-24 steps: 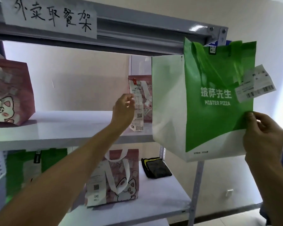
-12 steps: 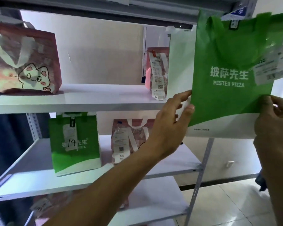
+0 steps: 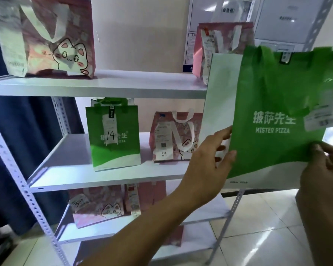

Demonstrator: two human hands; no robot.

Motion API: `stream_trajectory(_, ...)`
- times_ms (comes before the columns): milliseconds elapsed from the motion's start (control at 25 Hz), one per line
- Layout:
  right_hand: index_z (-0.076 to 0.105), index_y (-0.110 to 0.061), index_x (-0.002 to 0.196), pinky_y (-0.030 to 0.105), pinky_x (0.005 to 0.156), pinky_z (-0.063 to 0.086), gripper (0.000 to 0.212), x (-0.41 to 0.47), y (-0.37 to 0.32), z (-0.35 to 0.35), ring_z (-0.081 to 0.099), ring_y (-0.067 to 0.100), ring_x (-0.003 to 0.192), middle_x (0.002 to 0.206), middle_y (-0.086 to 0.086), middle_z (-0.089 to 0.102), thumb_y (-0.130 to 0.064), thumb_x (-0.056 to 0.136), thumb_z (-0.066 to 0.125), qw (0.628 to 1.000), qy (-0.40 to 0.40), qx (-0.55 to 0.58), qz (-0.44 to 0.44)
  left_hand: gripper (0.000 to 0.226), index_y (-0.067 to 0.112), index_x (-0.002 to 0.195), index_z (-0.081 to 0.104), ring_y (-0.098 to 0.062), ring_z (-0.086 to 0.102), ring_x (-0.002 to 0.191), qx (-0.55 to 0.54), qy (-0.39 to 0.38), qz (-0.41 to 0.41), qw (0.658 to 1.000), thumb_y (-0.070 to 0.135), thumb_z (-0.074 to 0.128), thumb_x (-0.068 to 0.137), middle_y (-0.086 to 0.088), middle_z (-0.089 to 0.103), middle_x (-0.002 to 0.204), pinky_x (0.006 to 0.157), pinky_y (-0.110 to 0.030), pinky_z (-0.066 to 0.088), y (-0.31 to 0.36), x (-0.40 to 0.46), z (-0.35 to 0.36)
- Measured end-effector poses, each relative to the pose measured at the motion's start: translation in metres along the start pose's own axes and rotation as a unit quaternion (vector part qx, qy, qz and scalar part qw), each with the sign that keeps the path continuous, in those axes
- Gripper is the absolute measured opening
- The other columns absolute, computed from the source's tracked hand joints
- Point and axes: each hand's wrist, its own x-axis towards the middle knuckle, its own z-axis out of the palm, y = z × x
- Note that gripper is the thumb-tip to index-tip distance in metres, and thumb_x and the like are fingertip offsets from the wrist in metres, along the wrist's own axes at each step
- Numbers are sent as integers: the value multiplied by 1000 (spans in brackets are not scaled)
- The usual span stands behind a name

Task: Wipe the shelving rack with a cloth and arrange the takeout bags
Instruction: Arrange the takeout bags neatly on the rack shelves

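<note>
Both hands on one green bag, held in the air at the right end of the rack, clear of every shelf. Left hand pinching the bag's lower left corner: thumb on the green front, fingers tucked behind against the white side panel. Right hand gripping the lower right edge, fingers curled over the front. Receipt hanging loose off the right side, likely to snag.

Best handled by keeping the base level and the grip low on both corners, so the bag goes down flat, not folded. Worth turning the printed face outward, to match the smaller green bag on the middle shelf. Open room between the pink cat bag at the left of the upper shelf and the pink bag at its right; likewise on the middle shelf, left of the pink bag there. Handles to be kept upright when letting go. Farther down, more pink bags on a lower shelf. No cloth in sight.
</note>
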Motion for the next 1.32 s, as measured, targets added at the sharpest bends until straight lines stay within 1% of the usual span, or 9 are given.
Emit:
stream_trajectory(120,72,-25,108,17,58,52,21,-35,37,-14,63,-12,66,79,-31,69,-31,98,54,999,-4,15,41,51,46,145,35,2,50,124,1,-15,-46,999,25,52,101,17,49,143,95,-17,49,-26,-34,-1)
stream_trajectory(280,73,-38,88,16,54,53,28,-76,88,-27,62,-1,68,81,-13,67,-20,97,53,994,-11,-19,108,56,50,138,41,17,50,116,-23,-32,-123,992,12,54,98,35,54,126,86,-1,45,-60,-73,0)
stream_trajectory(400,70,-33,104,34,63,53,20,-99,126,-31,61,19,84,97,-4,67,-22,101,53,982,-52,-50,174,58,48,135,46,13,52,117,-36,-31,-174,984,5,52,97,28,58,128,94,-11,49,-84,-96,6)
stream_trajectory(480,67,-30,112,37,67,51,17,-110,146,-34,60,24,87,102,0,67,-22,102,56,975,-64,-59,207,58,48,132,49,10,53,119,-46,-28,-200,978,2,52,97,26,60,129,98,-18,50,-100,-108,10)
stream_trajectory(720,69,-24,103,45,78,52,16,-133,197,-45,62,23,87,99,3,69,-12,100,59,955,-75,-90,273,45,52,120,55,5,58,114,-68,-38,-271,959,12,56,98,25,65,121,86,-15,54,-143,-141,24)
stream_trajectory(840,71,-27,92,46,86,52,23,-140,225,-53,63,23,86,97,8,71,-7,98,61,946,-72,-111,295,54,58,115,53,2,59,116,-52,-53,-310,948,7,56,98,26,65,120,91,-21,54,-166,-152,36)
stream_trajectory(960,73,-26,90,51,88,55,23,-146,257,-67,66,31,90,97,11,73,-6,97,63,931,-67,-137,331,60,64,111,52,7,58,112,-38,-64,-343,937,6,55,97,32,64,116,88,-16,53,-190,-162,54)
stream_trajectory(1120,74,-23,87,55,92,54,25,-152,298,-80,66,32,88,94,13,74,-3,96,63,911,-68,-163,372,48,53,116,55,3,62,110,-34,-70,-374,924,9,57,97,27,67,115,88,-21,55,-220,-168,77)
stream_trajectory(1320,72,-27,88,49,84,52,25,-134,343,-67,62,31,90,102,11,71,-10,100,57,892,-87,-178,407,42,40,121,57,-2,62,109,-34,-39,-410,911,6,53,96,18,67,119,90,-26,56,-267,-159,96)
